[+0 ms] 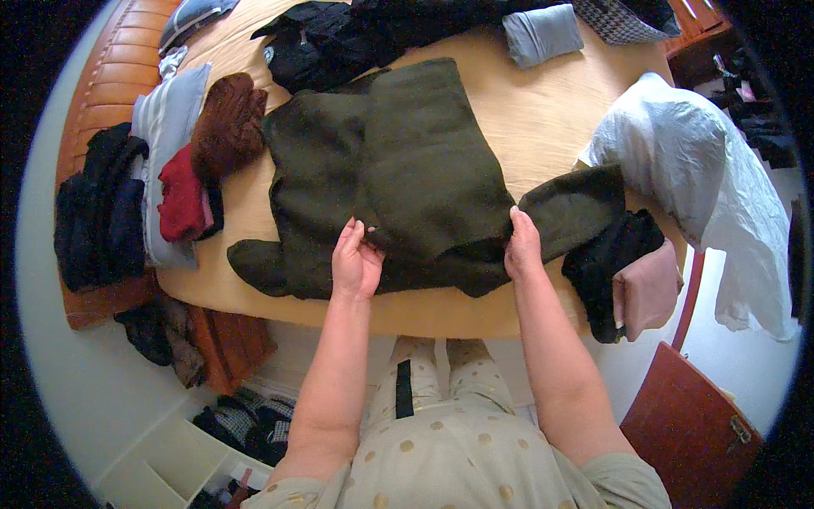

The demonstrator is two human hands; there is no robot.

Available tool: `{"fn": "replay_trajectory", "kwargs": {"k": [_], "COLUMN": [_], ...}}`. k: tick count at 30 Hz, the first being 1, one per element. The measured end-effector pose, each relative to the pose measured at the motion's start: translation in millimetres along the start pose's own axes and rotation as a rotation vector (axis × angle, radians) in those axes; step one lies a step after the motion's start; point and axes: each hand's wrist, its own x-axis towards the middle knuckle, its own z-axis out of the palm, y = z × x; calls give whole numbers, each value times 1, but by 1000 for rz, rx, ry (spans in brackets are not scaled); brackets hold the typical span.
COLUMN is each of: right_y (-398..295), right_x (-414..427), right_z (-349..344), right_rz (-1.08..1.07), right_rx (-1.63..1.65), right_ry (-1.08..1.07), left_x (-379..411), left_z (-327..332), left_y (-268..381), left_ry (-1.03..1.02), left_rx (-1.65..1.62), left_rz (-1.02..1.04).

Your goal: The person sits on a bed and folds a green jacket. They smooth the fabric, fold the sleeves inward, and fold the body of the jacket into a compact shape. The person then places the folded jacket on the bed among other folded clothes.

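Note:
A dark olive-green garment (426, 146), thick like a coat, lies spread on the bed with a beige sheet (521, 114). One sleeve sticks out at its lower left, another at its right. My left hand (358, 261) pinches the garment's edge near the middle between thumb and fingers. My right hand (524, 245) grips its right edge, thumb on top, close to where the right sleeve lies. The fingers under the cloth on the right are hidden.
Dark clothes (102, 203), a red cloth (181, 197) and a brown fluffy item (229, 124) lie left. Black clothing (331, 38) and a folded grey cloth (542, 35) lie at the far side. Right are a folded pink cloth (647, 289) and a white plastic bag (680, 140).

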Motion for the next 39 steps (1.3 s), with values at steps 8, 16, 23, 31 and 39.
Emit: {"fn": "replay_trajectory", "kwargs": {"k": [8,16,23,31,39], "right_y": [2,-39,-82,-48,5], "right_x": [0,-58,7,-19,3], "right_z": [-6,57,-11,-158,-192], "right_rz": [-18,-535,-420,-243,275], "right_rx": [-118,-1171,-1062,-461,188], "right_ry": [-32,-350,-232,353,358], "left_x": [12,16,-27,-66,14], "left_z": [-23,32,42,-177,-232], "left_y": [-9,-76,-72,-2,92], "left_ry": [-17,-97,-279,635,535], "left_rx": [73,46,435,697,31], "left_rz": [-65,-181,-357,-296,18]}}
